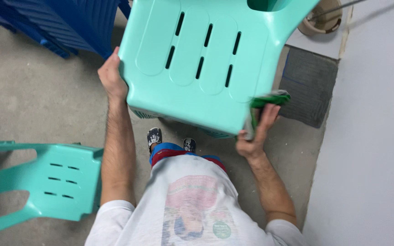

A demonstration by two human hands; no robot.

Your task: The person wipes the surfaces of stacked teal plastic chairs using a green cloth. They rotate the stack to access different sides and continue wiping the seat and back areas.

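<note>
Here the left hand (pixel 111 75) clamps the seat edge of a turquoise plastic chair (pixel 201 59), held tilted above the floor (pixel 37 105). Right hand (pixel 257 132) grasps a green cloth (pixel 270 99) pressed on the opposite front edge. Chair looks light, stiff, smooth, probably slippery; rims give best hold. It hangs between both hands.

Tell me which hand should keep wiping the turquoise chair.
Right: the right hand already presses the green cloth to the turquoise chair edge, while the left hand grips its opposite side, steadying it.
</note>
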